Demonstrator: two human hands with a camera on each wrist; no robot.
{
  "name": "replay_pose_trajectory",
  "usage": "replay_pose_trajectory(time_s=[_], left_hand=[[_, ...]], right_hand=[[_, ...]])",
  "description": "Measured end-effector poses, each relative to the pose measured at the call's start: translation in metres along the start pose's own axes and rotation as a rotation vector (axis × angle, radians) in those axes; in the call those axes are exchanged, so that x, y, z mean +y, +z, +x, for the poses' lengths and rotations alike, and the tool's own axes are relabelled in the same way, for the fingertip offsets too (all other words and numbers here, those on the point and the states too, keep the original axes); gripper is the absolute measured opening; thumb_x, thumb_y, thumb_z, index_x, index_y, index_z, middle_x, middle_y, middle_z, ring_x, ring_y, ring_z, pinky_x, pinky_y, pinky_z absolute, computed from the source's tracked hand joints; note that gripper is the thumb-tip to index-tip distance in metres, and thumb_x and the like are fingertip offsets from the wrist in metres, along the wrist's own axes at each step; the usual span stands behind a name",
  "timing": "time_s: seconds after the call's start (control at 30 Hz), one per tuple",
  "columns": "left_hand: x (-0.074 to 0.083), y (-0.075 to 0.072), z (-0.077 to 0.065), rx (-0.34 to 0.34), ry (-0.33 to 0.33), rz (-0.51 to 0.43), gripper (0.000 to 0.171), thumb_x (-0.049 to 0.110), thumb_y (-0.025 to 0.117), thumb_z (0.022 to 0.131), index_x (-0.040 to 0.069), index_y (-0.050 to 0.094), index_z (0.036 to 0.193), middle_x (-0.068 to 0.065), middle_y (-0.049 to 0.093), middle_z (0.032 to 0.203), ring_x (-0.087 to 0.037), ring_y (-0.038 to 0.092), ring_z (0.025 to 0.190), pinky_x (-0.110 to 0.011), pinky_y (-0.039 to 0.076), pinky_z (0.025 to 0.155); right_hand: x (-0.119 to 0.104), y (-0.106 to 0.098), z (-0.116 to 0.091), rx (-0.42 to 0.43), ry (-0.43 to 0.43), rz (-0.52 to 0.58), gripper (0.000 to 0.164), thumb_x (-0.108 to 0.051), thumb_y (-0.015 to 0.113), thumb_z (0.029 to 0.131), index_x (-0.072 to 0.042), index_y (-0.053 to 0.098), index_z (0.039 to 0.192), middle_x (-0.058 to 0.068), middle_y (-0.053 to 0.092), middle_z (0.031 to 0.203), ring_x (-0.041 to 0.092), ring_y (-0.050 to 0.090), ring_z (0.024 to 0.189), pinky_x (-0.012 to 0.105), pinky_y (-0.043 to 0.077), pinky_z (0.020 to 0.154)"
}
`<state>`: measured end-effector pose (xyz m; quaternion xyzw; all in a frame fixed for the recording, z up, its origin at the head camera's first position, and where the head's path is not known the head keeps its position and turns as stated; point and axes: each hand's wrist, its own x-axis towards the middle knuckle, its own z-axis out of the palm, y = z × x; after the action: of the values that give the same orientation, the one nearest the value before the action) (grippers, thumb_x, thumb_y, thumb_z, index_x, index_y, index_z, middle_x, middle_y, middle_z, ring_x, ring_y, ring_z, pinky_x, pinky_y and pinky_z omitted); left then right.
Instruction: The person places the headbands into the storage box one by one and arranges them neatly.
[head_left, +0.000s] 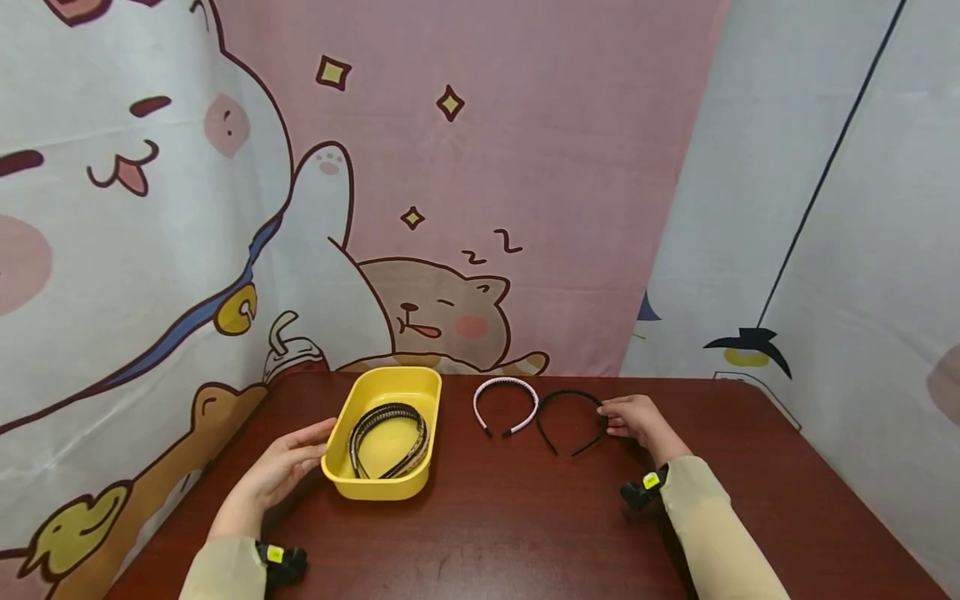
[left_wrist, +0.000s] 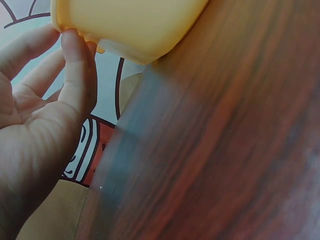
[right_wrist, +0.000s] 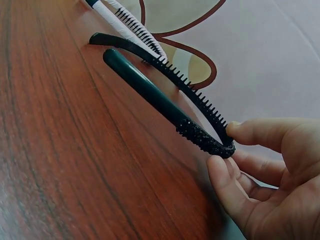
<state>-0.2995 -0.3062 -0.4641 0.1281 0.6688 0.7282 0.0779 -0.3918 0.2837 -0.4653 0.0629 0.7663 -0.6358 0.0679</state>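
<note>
My right hand [head_left: 636, 419] pinches a black headband [head_left: 546, 427] by its curved side, between thumb and fingertips. In the right wrist view this headband [right_wrist: 150, 95] shows comb teeth along its inner edge and a dark beaded stretch near my fingers. Just left of it lies a white headband [head_left: 507, 381] with dark tips. A yellow plastic tub [head_left: 385, 490] sits further left, holding several dark headbands [head_left: 360, 429]. My left hand [head_left: 281, 467] has its fingertips at the tub's left rim, fingers loosely extended; in the left wrist view they touch the tub's edge [left_wrist: 125, 30].
Everything stands on a dark reddish-brown wooden table [head_left: 487, 533]. A pink and white cloth printed with cartoon cats [head_left: 450, 317] hangs right behind the table's far edge and along both sides. A small black device [head_left: 285, 564] is strapped at each wrist.
</note>
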Motion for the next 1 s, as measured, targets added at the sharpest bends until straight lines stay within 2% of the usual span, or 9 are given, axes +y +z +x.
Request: replay_pose_trajectory(time_s=[0.4, 0.63, 1.0], left_hand=[[0.002, -0.001, 0.003, 0.009, -0.010, 0.021, 0.058, -0.001, 0.054, 0.096, -0.011, 0.027, 0.146, -0.014, 0.048, 0.142, -0.010, 0.058, 0.115, -0.026, 0.047, 0.094], [0.002, -0.001, 0.001, 0.031, -0.021, 0.001, 0.057, -0.002, 0.056, 0.095, -0.010, 0.031, 0.145, -0.002, 0.057, 0.130, -0.012, 0.059, 0.114, -0.027, 0.048, 0.094], [0.000, -0.001, -0.001, 0.042, -0.042, 0.020, 0.059, 0.000, 0.056, 0.095, -0.009, 0.028, 0.147, 0.001, 0.056, 0.132, -0.011, 0.059, 0.114, -0.027, 0.047, 0.095]], right_hand=[[-0.013, -0.005, 0.000, 0.027, -0.023, -0.002, 0.045, -0.007, 0.066, 0.091, 0.013, 0.053, 0.129, 0.008, 0.069, 0.089, 0.013, 0.061, 0.063, 0.033, 0.058, 0.067], [-0.017, -0.009, 0.000, 0.036, -0.039, -0.008, 0.047, -0.009, 0.067, 0.090, 0.013, 0.053, 0.129, 0.002, 0.066, 0.086, 0.013, 0.060, 0.070, 0.033, 0.058, 0.069], [-0.023, -0.009, -0.003, 0.039, -0.063, -0.021, 0.046, -0.008, 0.067, 0.090, 0.013, 0.053, 0.129, 0.003, 0.068, 0.087, 0.012, 0.061, 0.067, 0.033, 0.058, 0.068]])
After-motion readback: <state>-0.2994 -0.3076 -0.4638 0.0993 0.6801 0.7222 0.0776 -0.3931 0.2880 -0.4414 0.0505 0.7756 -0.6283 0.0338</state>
